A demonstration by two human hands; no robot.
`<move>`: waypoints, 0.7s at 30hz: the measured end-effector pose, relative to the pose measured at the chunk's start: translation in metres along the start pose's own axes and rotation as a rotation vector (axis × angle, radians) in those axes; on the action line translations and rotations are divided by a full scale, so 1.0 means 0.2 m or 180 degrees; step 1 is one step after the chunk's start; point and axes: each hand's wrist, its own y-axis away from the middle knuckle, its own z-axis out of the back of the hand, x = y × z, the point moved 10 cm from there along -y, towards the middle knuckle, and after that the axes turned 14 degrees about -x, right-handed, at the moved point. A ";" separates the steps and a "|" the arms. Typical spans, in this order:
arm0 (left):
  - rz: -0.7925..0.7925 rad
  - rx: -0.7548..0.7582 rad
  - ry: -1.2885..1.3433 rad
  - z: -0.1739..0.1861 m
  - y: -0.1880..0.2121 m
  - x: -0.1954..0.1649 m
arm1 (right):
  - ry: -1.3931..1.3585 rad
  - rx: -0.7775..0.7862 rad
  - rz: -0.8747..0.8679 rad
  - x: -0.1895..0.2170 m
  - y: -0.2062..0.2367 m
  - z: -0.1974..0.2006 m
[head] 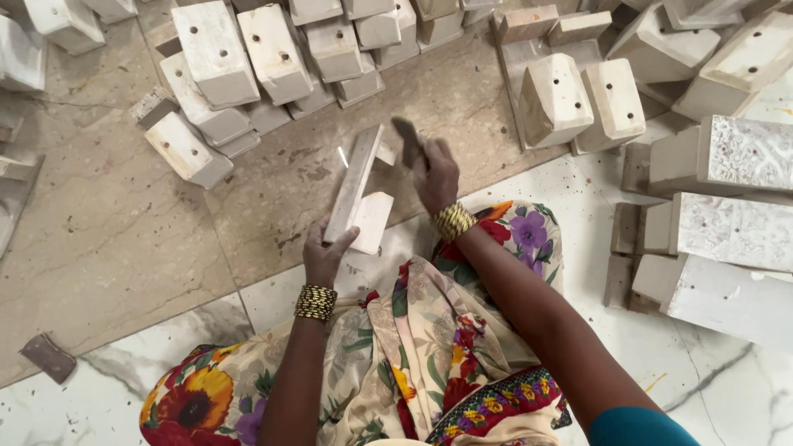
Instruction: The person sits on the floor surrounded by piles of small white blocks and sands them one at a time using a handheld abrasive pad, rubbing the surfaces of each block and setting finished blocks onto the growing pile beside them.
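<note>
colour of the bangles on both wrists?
Gold, beaded-looking bangles on the left wrist and a matching set on the right; head view, the only one, shows both clearly.

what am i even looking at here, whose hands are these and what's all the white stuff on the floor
There is one picture, taken by a camera worn on a person's head, looking down at their own lap and hands. The person sits on a stone floor in a flowered garment, with a beaded bangle on each wrist.

The left hand holds a flat pale slab tilted up on edge, with a smaller pale piece against it. The right hand grips a small dark tool near the slab's top; it is too blurred to say what kind.

Around them lie many whitish blocks, several with small drilled holes. On the right are white pieces with a carved pattern. A small dark pad lies at the lower left.
</note>
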 end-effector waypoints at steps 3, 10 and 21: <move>0.0205 0.0179 0.0397 -0.05 -0.01 0.06 | 0.0209 0.0150 0.0301 0.01 -0.04 -0.10; 0.1200 0.0138 0.1242 -0.04 -0.02 0.28 | 0.0205 0.1455 0.1963 0.50 0.53 -0.21; 0.1706 0.0529 0.1695 -0.11 0.01 0.27 | 0.0454 0.1064 -0.0120 -0.10 0.13 -0.23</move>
